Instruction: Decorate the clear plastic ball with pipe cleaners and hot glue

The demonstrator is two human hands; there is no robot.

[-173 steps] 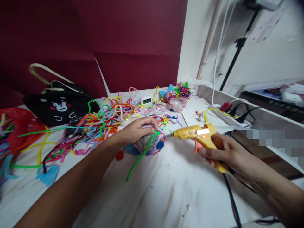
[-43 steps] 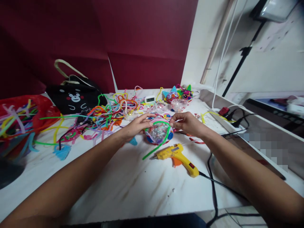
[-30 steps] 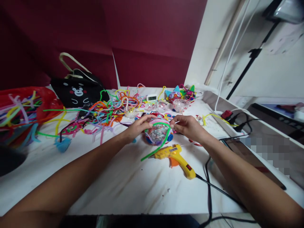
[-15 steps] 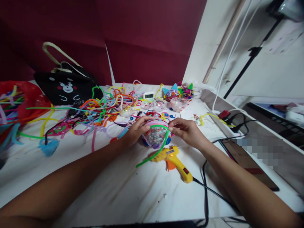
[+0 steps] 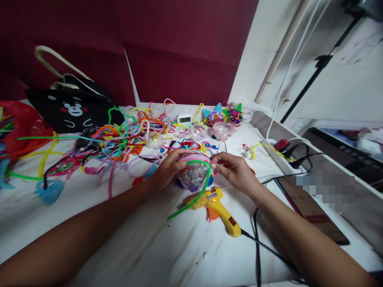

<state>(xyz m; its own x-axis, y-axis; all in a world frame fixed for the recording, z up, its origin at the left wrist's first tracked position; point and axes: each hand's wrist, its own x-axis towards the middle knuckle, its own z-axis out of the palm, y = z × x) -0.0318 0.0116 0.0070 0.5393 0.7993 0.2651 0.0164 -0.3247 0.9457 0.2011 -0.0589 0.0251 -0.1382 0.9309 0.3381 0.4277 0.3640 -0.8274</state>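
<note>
Between my hands rests a clear, rounded ball with glittery filling, wrapped at its top in pink and purple strands. A green pipe cleaner lies across the ball, and its loose end hangs down over the glue gun. My left hand is closed on the ball's left side, thumb on its upper surface. At the right, my right hand pinches the green pipe cleaner against the ball's edge. The yellow hot glue gun with an orange trigger lies just in front, touched by neither hand.
Tangled pipe cleaners cover the table's back left, near a black bag. Behind the ball are a small digital clock, clear balls and decorated figures. A power strip and a tablet lie right.
The camera view has shifted slightly, so most things sit a little further left. Both hands keep nearly the same hold on the ball and green pipe cleaner.
</note>
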